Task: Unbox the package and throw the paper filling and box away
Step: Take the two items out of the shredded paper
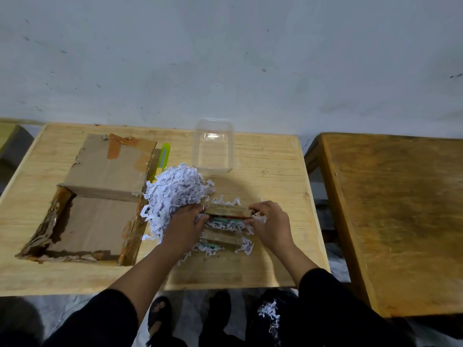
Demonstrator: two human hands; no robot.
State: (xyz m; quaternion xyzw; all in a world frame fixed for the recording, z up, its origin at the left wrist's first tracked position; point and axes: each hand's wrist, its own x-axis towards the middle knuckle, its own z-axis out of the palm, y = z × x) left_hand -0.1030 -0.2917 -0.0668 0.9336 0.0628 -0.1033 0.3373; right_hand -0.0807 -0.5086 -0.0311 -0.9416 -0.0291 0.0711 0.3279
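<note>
An opened brown cardboard box (95, 221) lies on the left of the light wooden table (270, 186), its flap folded back. A heap of shredded white paper filling (175, 191) sits just right of the box. Amid loose shreds lie two flat tan packs; my left hand (185, 221) and my right hand (270, 221) grip the two ends of the farther pack (228, 211), with something green and red showing under it. The nearer pack (220, 237) rests between my wrists.
A clear plastic tub (213, 146) stands at the table's far edge. A green box cutter (164, 156) lies beside the box flap. A darker wooden table (400, 216) stands to the right. Some shreds cling to my lap (269, 311). A white wall is behind.
</note>
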